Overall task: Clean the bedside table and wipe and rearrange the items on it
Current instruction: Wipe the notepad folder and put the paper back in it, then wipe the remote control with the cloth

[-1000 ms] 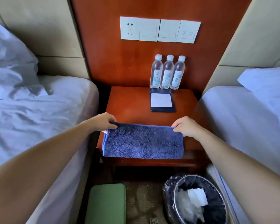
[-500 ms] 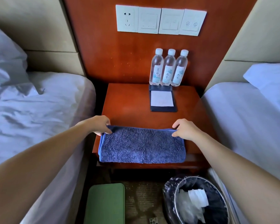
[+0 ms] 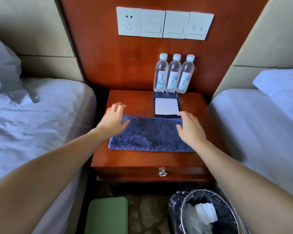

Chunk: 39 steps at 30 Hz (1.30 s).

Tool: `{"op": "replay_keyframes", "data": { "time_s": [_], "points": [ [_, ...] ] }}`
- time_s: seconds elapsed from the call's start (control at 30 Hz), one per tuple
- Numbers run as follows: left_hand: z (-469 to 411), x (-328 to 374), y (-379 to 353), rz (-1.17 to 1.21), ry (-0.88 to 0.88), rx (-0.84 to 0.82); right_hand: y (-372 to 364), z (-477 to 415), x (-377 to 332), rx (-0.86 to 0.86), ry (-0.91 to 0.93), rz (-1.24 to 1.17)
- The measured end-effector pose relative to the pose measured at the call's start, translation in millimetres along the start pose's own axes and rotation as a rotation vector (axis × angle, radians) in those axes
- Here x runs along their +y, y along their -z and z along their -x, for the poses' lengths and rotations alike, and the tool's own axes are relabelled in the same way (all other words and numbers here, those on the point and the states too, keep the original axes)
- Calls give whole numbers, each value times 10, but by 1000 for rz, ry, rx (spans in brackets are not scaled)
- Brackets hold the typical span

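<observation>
Bedside table (image 3: 142, 159) bears blue towel (image 3: 149, 135), long axis left-to-right; left grip (image 3: 112, 119) and right grip (image 3: 189, 129) both released.

Two bare arms show in the lower part of the view: the left forearm (image 3: 49, 174) at about 8 o'clock, the right forearm (image 3: 243, 183) at about 4 o'clock. Each looks broad at the frame edge and tapers to a slimmer wrist. The left hand (image 3: 112, 120) and right hand (image 3: 189, 130) are bare too. The left hand's fingers (image 3: 118, 106) are smeared by blur, so finer detail cannot be made out.
</observation>
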State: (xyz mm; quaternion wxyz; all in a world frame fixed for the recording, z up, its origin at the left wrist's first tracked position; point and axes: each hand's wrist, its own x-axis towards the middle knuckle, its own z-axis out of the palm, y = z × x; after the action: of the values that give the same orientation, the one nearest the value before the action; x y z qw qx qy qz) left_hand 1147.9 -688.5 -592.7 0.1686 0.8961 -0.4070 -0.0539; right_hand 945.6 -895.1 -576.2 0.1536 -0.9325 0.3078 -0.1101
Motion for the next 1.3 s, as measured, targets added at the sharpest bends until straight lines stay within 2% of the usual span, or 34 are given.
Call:
{"op": "replay_keyframes", "data": {
  "time_s": [0.1,0.17,0.3,0.57,0.7,0.83,1.3],
  "points": [
    [113,159,-256,-108,-155,-308,-269,79,-138,-242,188,-2],
    [194,212,-420,-173,-160,-391,-454,105,-149,-378,209,96],
    [274,273,-626,-295,-120,-330,-642,205,-11,-395,154,241],
    [304,692,-770,-295,-164,-324,-486,362,415,-331,123,259],
    [234,926,-849,-281,-194,-340,-342,423,630,-361,87,269],
    [226,933,-782,-237,-198,-388,-278,397,597,-428,57,264],
    [923,1067,-563,-148,-177,-353,77,1035,349,-393,65,169]
  ]
}}
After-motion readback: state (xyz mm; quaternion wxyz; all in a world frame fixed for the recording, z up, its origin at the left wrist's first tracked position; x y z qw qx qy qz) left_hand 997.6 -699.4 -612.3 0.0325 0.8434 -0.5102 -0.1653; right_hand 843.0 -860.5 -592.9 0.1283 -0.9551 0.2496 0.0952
